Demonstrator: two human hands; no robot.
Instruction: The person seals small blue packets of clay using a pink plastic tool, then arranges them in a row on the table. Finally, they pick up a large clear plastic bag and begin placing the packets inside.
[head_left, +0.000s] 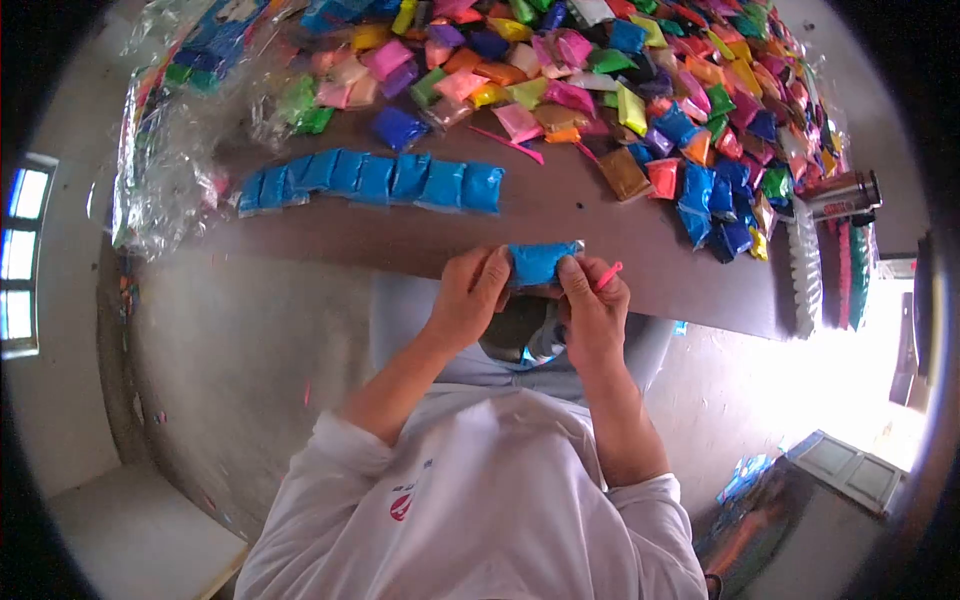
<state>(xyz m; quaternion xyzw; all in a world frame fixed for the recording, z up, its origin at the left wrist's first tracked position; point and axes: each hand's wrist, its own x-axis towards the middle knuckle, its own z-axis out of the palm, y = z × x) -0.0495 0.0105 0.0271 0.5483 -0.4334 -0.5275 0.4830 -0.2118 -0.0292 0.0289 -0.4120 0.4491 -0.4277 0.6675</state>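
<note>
Both hands hold one small blue packet just in front of the near edge of the brown table. My left hand pinches its left end. My right hand grips its right end and also has a thin pink stick tucked between its fingers. On the table beyond lies a row of several blue packets laid side by side.
A big heap of packets in many colours covers the far and right part of the table. Clear plastic bags pile up at the left. A loose pink stick lies near the heap. A metal can stands at the right edge.
</note>
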